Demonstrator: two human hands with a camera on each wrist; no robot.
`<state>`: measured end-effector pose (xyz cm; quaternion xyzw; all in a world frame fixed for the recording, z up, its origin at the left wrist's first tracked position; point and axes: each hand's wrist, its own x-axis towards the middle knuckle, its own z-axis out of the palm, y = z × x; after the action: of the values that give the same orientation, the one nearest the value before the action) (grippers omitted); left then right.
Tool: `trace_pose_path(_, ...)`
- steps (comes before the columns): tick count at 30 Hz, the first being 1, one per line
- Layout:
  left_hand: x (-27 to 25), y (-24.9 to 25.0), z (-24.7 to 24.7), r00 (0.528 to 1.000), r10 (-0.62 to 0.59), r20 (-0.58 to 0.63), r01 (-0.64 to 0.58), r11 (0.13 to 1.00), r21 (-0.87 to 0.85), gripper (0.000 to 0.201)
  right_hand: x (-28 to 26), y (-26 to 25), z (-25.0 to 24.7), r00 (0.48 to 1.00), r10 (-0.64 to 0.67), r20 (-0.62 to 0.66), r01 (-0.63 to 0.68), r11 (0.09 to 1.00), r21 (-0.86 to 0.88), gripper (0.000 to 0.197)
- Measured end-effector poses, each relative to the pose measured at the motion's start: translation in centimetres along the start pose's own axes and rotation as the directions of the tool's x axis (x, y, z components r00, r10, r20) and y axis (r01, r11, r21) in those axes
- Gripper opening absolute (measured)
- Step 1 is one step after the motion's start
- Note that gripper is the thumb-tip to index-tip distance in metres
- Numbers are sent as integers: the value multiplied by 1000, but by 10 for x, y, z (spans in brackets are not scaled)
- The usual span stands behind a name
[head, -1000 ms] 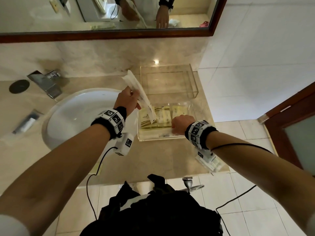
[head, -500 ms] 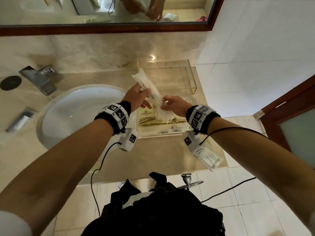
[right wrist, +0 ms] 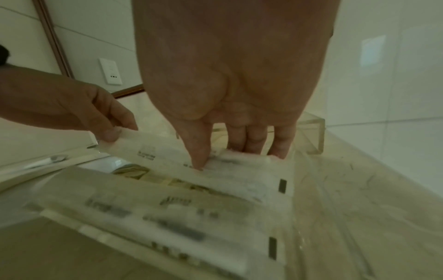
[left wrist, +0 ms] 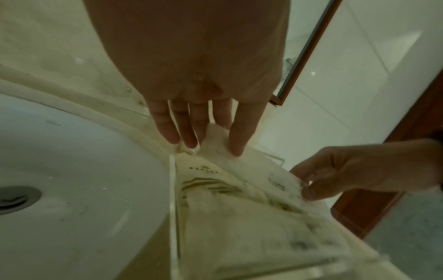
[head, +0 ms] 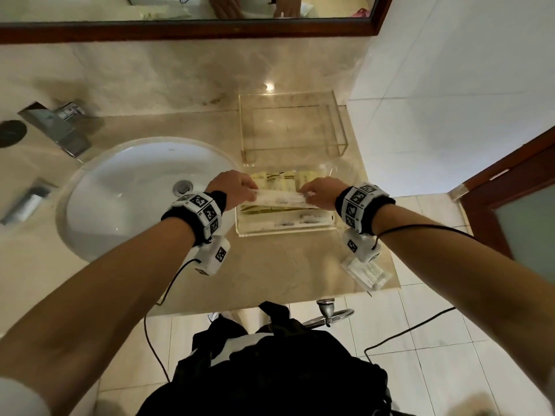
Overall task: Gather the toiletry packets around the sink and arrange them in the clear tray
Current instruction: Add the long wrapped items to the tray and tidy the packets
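Note:
A long white toiletry packet (head: 282,199) lies level just above the clear tray (head: 285,233). My left hand (head: 237,187) pinches its left end and my right hand (head: 318,192) pinches its right end. In the left wrist view my left hand (left wrist: 215,144) has its fingers over the packet (left wrist: 251,166). In the right wrist view my right hand (right wrist: 230,157) has thumb and fingers on the packet (right wrist: 163,151). Yellow-green packets (head: 285,181) and white packets lie in the tray beneath. Another packet (head: 371,273) lies on the counter's front right corner.
A tall clear acrylic stand (head: 291,124) sits behind the tray against the wall. The white sink basin (head: 135,199) is to the tray's left, with a chrome faucet (head: 57,124) behind it. The counter edge runs just in front of the tray.
The left hand held the packet tilted upward; the right hand rose from the tray and took its other end. Both hands have turned it level and lowered it over the tray.

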<state>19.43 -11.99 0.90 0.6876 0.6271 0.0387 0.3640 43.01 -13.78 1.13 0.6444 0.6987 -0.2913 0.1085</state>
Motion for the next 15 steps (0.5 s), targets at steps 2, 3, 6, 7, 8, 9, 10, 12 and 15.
trace_pose_path(2, 2, 0, 4, 1000, -15, 21, 13, 997, 73, 21, 2, 3, 3, 999, 21, -43, -21, 1000, 1, 31)
trace_pose_path(3, 3, 0, 5, 1000, -14, 20, 12, 995, 102, 21, 2, 3, 3, 998, 31, -62, -31, 1000, 5, 27)
trace_pose_path(6, 3, 5, 5, 1000, 18, -4, -17, 986, 167, 20, 3, 4, 3, 996, 23, -85, -25, 999, -22, 21)
trace_pose_path(7, 3, 6, 5, 999, 37, -10, -34, 980, 194, 21, 3, 5, 3, 996, 20, -91, -23, 999, -32, 20)
trace_pose_path(8, 3, 8, 4, 998, 57, -7, -54, 973, 225, 24, 4, 6, 3, 995, 17, -99, -21, 999, -40, 20)
trace_pose_path(9, 3, 8, 4, 996, 86, 4, -84, 964, 251, 29, 5, 6, 3, 994, 12, -105, -17, 999, -52, 20)
trace_pose_path(10, 4, 9, 4, 994, 108, 25, -111, 957, 267, 35, 6, 6, 2, 994, 5, -111, -12, 998, -64, 20)
trace_pose_path(12, 3, 9, 3, 988, 131, 83, -149, 952, 266, 42, 7, 6, 2, 994, 1, -112, -10, 997, -79, 21)
trace_pose_path(15, 2, 8, 5, 972, 149, 181, -199, 933, 301, 43, 8, 6, 6, 991, 13, -130, -25, 996, -84, 24)
